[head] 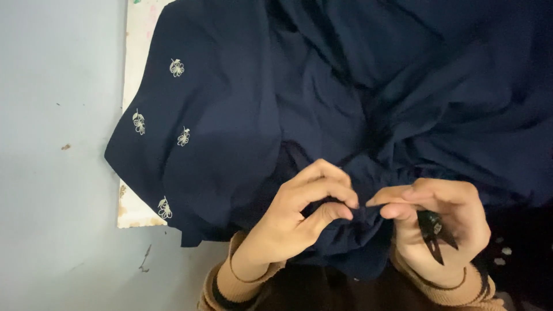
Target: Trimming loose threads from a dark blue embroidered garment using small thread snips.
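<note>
A large navy blue cloth (322, 92) with small white embroidered flowers (177, 67) is spread and bunched in front of me. My left hand (302, 210) pinches a fold of the cloth between thumb and fingers near its lower edge. My right hand (440, 222) pinches the same gathered edge just to the right, and a small black thread snipper (435, 233) rests in its palm, blades pointing down. The fingertips of both hands nearly meet at the fold. Tan knitted sleeve cuffs cover both wrists.
A pale board or mat (135, 63) lies under the cloth's left side, its worn corner showing at lower left. A light blue-grey floor (57, 173) with a few small marks fills the left. Dark fabric with white dots (504, 253) lies at lower right.
</note>
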